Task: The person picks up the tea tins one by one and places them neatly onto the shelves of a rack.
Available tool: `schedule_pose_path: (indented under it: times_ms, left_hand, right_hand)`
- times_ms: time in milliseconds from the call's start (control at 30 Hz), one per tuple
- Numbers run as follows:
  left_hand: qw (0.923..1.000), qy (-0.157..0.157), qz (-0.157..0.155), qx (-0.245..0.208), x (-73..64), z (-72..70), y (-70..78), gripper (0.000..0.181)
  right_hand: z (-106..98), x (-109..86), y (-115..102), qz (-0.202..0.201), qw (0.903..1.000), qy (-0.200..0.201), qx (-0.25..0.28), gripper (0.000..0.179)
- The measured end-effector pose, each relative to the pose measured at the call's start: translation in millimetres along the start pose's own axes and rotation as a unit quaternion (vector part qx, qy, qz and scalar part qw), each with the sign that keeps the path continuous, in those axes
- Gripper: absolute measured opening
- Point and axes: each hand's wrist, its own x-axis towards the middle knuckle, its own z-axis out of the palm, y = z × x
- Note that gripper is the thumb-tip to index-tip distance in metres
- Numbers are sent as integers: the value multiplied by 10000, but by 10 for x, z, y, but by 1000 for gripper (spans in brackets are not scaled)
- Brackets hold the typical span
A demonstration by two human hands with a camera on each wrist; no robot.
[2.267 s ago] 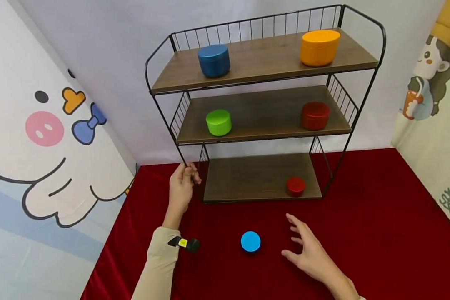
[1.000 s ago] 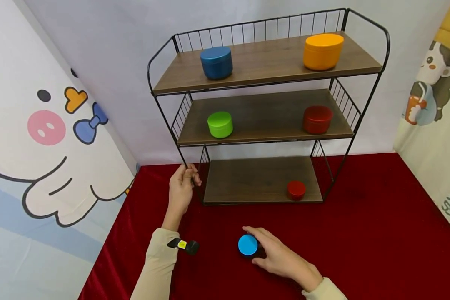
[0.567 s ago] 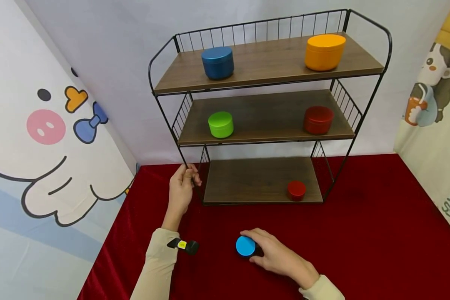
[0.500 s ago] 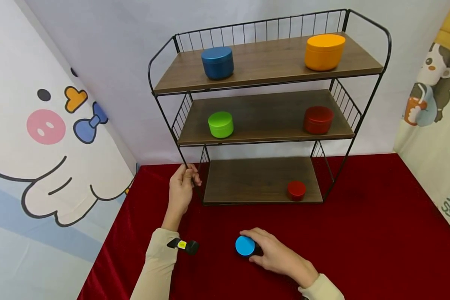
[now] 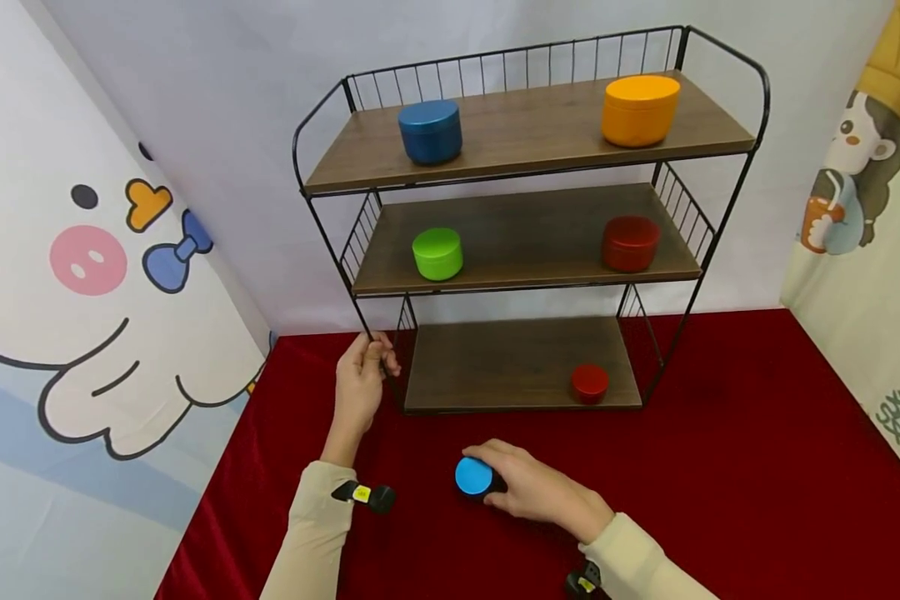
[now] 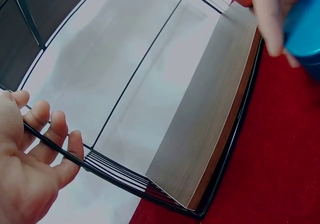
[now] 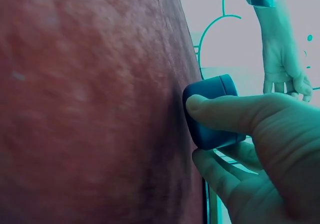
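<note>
A small round tin (image 5: pixel 473 476) with a bright blue lid is in front of the shelf rack (image 5: pixel 521 354). My right hand (image 5: pixel 536 489) pinches it between thumb and fingers from the right side. In the right wrist view the tin (image 7: pixel 212 89) is held low beside the red cloth; whether it touches the cloth I cannot tell. At the rack's left side my left hand (image 5: pixel 358 382) holds the black wire upright. The left wrist view shows the fingers of that hand (image 6: pixel 30 169) curled round the bar.
On the top tier stand a dark blue tin (image 5: pixel 431 133) and an orange tin (image 5: pixel 640 112). A green tin (image 5: pixel 438 255) and a red tin (image 5: pixel 630 245) occupy the middle tier. The bottom tier holds a small red tin (image 5: pixel 589 384) at right. Red cloth (image 5: pixel 750 467) covers the table.
My right hand came in from the right, took hold of the blue-lidded tin, and has shifted it slightly left and towards the rack. The left hand stays on the upright.
</note>
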Motion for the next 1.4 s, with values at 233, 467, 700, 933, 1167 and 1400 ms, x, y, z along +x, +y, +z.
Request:
schedule_pose_path:
  times_ms: [233, 467, 700, 933, 1167, 1400]
  left_hand:
    - [10000, 21, -13, -57, -14, -3, -1, 34]
    - [10000, -8, -16, -39, 11, 8, 3, 34]
    - [10000, -12, -70, 21, 17, 12, 6, 34]
    - [10000, -52, 8, 26, 9, 14, 12, 37]
    - [10000, -17, 8, -3, 11, 16, 19, 30]
    - [10000, -9, -33, 27, 9, 17, 9, 34]
  right_hand:
    - [-84, 197, -29, -93, 9995, -171, -261, 61]
    - [-201, 342, -2, -19, 9990, -257, -363, 62]
    - [-316, 499, 86, 104, 9986, -321, -397, 62]
    - [-393, 643, 184, 167, 9988, -336, -323, 63]
    - [-430, 773, 216, 225, 9993, -153, -239, 64]
    - [-416, 863, 270, 363, 9992, 85, -114, 66]
